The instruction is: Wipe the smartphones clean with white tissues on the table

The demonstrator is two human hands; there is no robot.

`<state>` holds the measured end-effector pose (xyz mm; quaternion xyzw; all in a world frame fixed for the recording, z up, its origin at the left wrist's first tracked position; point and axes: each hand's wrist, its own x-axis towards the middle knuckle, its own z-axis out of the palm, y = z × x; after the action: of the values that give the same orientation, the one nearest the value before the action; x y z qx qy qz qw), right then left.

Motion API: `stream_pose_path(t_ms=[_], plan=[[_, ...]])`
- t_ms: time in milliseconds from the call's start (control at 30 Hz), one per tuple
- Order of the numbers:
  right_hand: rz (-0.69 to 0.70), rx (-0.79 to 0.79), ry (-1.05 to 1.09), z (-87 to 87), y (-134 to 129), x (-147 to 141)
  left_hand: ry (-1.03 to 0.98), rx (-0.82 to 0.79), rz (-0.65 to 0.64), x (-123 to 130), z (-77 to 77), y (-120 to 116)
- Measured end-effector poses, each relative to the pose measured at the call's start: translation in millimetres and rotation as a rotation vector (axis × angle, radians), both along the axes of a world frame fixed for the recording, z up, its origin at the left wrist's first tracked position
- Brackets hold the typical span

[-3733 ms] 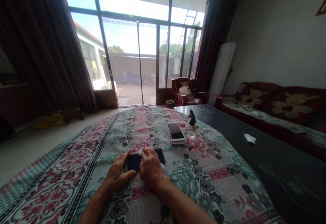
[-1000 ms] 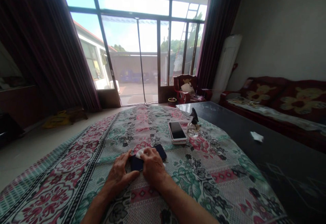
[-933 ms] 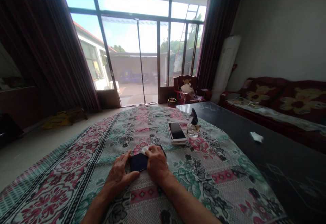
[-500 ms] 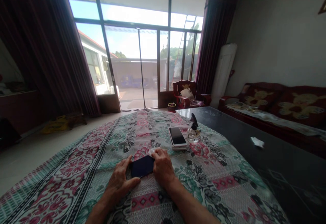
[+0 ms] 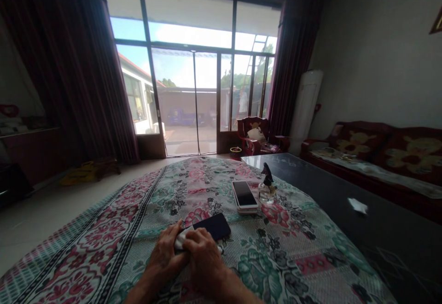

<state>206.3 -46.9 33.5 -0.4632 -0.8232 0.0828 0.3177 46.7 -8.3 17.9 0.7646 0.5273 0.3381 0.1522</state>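
Note:
A dark phone (image 5: 216, 226) lies on the flowered tablecloth (image 5: 276, 253), its right part uncovered and its left end hidden by my hands. My right hand (image 5: 203, 251) presses a white cloth (image 5: 180, 239) over that left end, fingers curled. My left hand (image 5: 167, 248) is at the phone's left end, touching the cloth, its thumb reaching under my right hand. Beyond the dark phone, a white phone (image 5: 245, 194) rests face up on another pale one. Beside them stands a clear spray bottle (image 5: 266, 192) with a black head.
A dark table (image 5: 311, 193) adjoins on the right, with a crumpled white tissue (image 5: 358, 206) on it. Farther back are a red armchair (image 5: 253, 133), a long sofa (image 5: 366, 156) and a glass door (image 5: 183, 101) between dark curtains.
My right hand has moved left with the cloth, from the phone's right end to its left end, close to my left hand. The phone's right part is now uncovered. The view has tilted slightly upward.

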Motion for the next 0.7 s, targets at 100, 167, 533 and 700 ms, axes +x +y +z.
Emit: stream_pose_path(t_ms=[100,167,533,700], plan=[[-0.156,-0.010,0.014,6.1,6,14,0.001,-0.039,-0.002,2,8.1,-4],[-0.294,-0.023,0.013,10.9,12,26,-0.008,-0.063,-0.009,3,11.8,-5],[-0.430,-0.026,0.039,11.6,21,48,-0.009,-0.136,-0.098,-11,11.5,-4],[-0.157,0.009,0.050,7.0,7,21,-0.049,-0.159,-0.105,-14,17.1,-6]])
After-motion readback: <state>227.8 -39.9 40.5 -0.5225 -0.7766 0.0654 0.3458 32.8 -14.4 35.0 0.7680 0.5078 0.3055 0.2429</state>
